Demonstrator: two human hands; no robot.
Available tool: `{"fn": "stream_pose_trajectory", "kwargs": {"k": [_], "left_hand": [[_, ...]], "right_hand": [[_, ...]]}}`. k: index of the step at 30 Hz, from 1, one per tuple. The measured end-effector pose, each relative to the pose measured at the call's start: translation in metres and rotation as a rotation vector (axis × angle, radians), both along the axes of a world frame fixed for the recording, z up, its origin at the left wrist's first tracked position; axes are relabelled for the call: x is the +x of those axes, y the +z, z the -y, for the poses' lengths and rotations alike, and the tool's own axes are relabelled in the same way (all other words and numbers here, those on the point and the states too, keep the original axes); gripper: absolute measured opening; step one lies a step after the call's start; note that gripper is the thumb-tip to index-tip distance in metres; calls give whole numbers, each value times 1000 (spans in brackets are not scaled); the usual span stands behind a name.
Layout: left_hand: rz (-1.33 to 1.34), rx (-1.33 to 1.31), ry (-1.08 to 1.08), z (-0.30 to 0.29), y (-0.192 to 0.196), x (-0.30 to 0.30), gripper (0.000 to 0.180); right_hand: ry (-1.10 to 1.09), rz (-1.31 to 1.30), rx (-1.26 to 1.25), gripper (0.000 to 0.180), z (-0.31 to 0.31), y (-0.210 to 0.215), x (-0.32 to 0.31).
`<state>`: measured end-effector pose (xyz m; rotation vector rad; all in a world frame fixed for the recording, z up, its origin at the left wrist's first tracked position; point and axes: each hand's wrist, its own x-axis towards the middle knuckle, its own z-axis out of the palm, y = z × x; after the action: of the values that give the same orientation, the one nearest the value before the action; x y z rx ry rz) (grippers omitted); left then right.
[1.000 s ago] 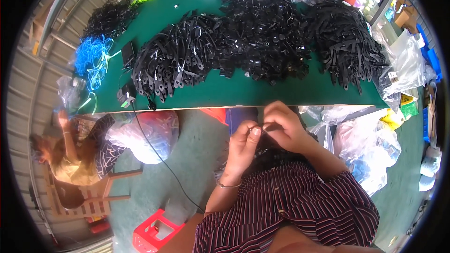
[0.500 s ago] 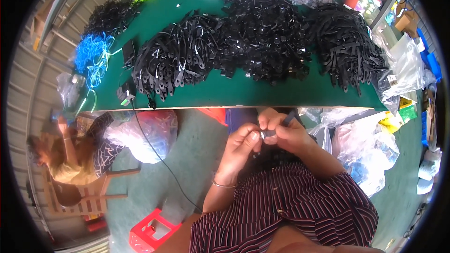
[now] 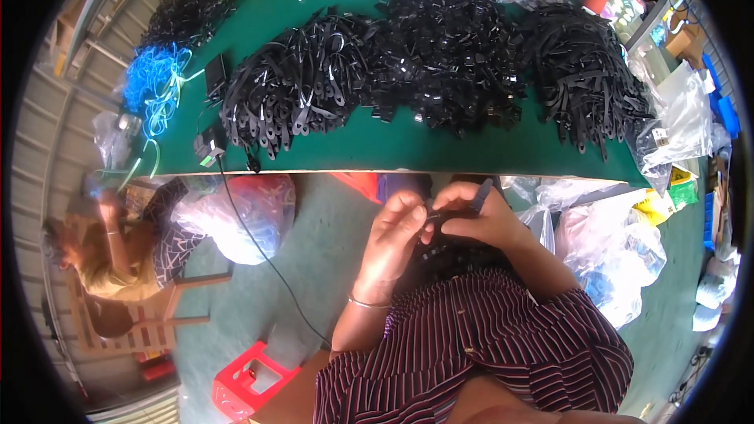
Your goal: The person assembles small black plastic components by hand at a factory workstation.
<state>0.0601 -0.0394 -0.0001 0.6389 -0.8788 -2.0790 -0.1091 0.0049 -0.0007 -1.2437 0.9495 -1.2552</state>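
Now my right hand (image 3: 488, 221) has parted its thumb, so its hold on the dark strap (image 3: 481, 195) seems looser; centrally, my left hand (image 3: 393, 229) pinches something unclear.

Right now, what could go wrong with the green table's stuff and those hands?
The dark strip in the right hand could slip and drop, since it's held off the near side of the table.

The black cord hangs past the table's edge near the small black box, so a snag might tug something down.

The black strap pile at right might spill if bumped: it's loosely heaped.
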Motion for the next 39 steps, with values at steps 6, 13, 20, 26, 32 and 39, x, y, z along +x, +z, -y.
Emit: {"fn": "stream_pose_trajectory", "kwargs": {"k": [6, 13, 20, 26, 32, 39], "left_hand": [[-132, 34, -159, 2, -4, 3, 8], [-99, 4, -137, -2, -4, 4, 12], [-281, 184, -254, -3, -30, 5, 18], [-325, 253, -262, -7, -26, -2, 18], [-118, -117, 29, -4, -21, 0, 20], [202, -450, 42, -7, -15, 5, 22]], "right_hand": [[61, 225, 32, 21, -2, -1, 4], [-4, 33, -200, 24, 4, -3, 6], [-71, -417, -413, 30, 5, -3, -1], [-33, -489, -399, 29, 3, 4, -2], [-296, -686, -485, 26, -1, 16, -6], [69, -430, -12, 18, 2, 20, -7]]}}
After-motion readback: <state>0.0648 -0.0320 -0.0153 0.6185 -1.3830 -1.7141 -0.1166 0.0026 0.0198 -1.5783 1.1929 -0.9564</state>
